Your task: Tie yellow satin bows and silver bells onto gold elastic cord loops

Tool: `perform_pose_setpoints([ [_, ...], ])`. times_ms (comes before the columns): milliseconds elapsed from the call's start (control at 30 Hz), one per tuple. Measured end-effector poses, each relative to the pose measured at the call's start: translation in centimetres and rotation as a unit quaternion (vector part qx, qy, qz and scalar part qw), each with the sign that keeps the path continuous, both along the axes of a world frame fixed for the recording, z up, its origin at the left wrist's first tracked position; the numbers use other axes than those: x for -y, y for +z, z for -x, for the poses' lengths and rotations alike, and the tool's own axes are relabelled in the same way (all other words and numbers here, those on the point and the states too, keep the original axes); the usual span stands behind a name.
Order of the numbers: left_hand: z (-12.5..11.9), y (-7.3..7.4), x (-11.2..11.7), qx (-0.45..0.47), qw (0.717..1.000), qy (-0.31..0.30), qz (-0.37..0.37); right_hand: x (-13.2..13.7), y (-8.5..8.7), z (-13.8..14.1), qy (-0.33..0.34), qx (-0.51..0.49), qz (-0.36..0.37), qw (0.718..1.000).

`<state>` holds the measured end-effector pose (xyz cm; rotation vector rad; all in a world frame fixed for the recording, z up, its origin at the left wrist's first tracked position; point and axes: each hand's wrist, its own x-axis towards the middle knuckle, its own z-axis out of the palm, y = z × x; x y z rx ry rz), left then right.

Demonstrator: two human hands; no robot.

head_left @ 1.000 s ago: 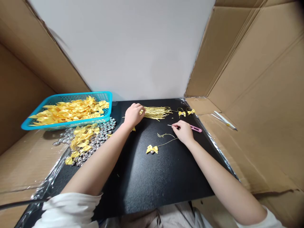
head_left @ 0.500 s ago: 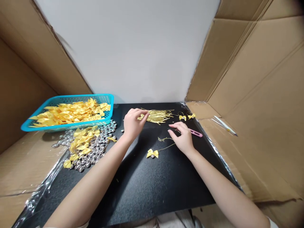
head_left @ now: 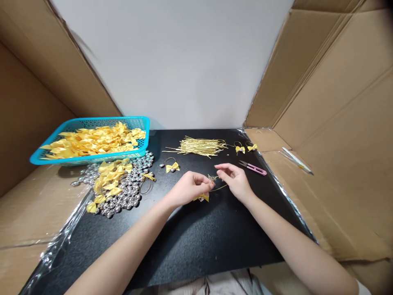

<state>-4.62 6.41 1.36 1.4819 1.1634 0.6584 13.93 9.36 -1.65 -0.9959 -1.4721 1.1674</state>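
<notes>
My left hand [head_left: 188, 188] and my right hand [head_left: 233, 179] meet over the middle of the black mat [head_left: 196, 237]. Both pinch a thin gold cord [head_left: 218, 187] between thumb and fingers. A small yellow bow [head_left: 202, 197] on that cord lies just under my left hand, partly hidden by it. Pink snips [head_left: 253, 167] lie on the mat just right of my right hand. Behind the hands lies a bundle of gold cords [head_left: 201, 146].
A blue basket [head_left: 89, 140] full of yellow bows stands at the back left. In front of it lie silver bells [head_left: 127, 191] with loose bows on top. Finished bows [head_left: 245, 148] lie at the back right, another bow [head_left: 172, 167] mid-mat. Cardboard walls stand on both sides.
My left hand has come back from the gold cord bundle to the middle. My right hand let go of the pink snips and now pinches the cord with the left.
</notes>
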Motion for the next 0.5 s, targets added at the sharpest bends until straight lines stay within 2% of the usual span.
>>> perform_pose_setpoints([
  [267,0.5,-0.3,0.4,0.021,0.998,-0.002,0.051,1.0,0.5,0.0,0.131,0.009,0.004,0.991],
  [400,0.8,0.2,1.7,0.016,0.999,0.006,0.043,1.5,0.4,0.4,0.131,0.022,0.036,0.991],
  [500,1.1,0.5,2.6,0.022,0.999,-0.015,0.029,1.9,0.1,0.9,0.122,0.011,0.081,0.989],
])
